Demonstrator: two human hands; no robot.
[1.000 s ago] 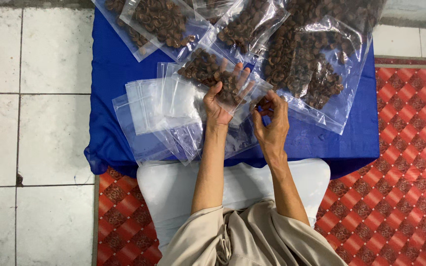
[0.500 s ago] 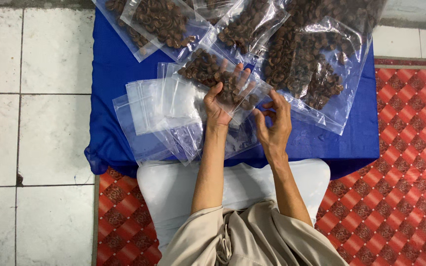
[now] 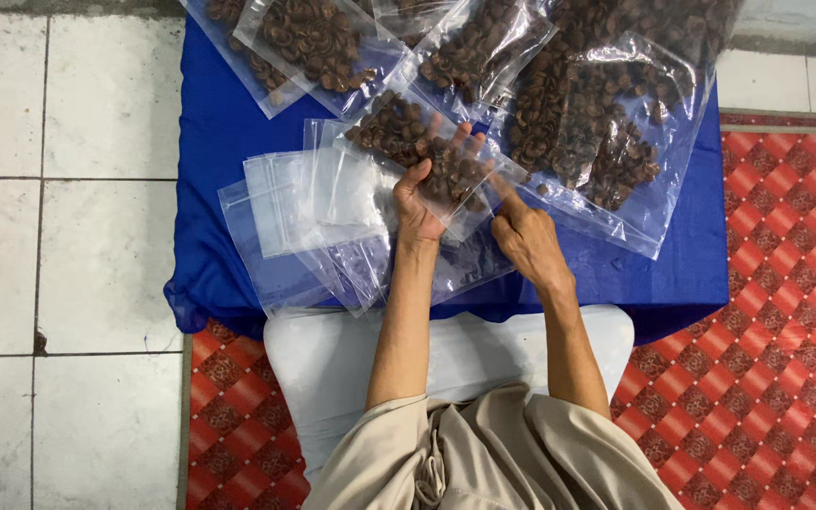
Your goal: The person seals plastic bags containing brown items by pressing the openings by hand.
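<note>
A single head-worn camera is looking almost straight down from above the person's lap, facing forward over the forearms toward the blue cloth [image 3: 229, 142] spread on the tiled floor [image 3: 59, 236]. It is sitting close, framing the left hand [image 3: 419, 203] and right hand [image 3: 526, 241] mid-picture, with the red patterned mat [image 3: 767, 359] running along the right and lower edges.

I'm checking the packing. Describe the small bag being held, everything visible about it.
The small bag is clear, thin plastic, partly filled with small brown dried pieces. It lies tilted over the blue cloth, above a fan of empty clear bags. The left hand grips its lower edge, fingers showing through the film; the right hand touches its lower right corner. Whether its mouth is sealed cannot be told.
</note>
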